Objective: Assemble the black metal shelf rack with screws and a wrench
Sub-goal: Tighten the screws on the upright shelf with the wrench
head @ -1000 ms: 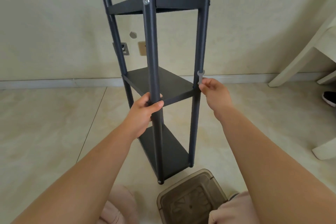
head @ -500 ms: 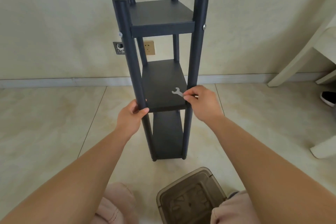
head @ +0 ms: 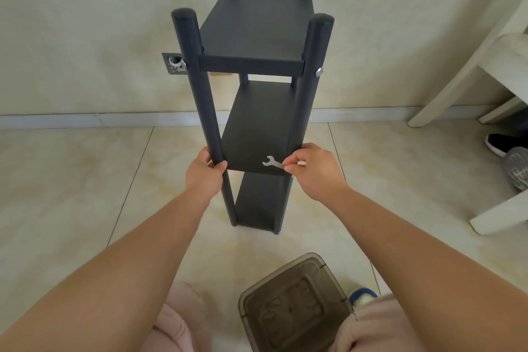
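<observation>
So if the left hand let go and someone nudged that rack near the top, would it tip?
Probably fairly easily: the rack is tall and narrow, standing on small feet on smooth floor tiles. The left hand gripping a front post may be steadying it. Its posts and three shelves look rigid, so it would likely topple whole rather than flex.

The shelf rack point(head: 251, 37) stands upright on the floor point(head: 71, 180), at 12 o'clock from the person, with the wall point(head: 85, 8) behind it. The left hand point(head: 204, 174) is at its near left post, the right hand point(head: 314, 171) at its near right post, with the wrench point(head: 273, 163) over the middle shelf. A bin point(head: 294, 306) stands at 6 o'clock, between the knees. Furniture legs point(head: 457, 71) and shoes point(head: 511, 157) are at 3 o'clock.
</observation>
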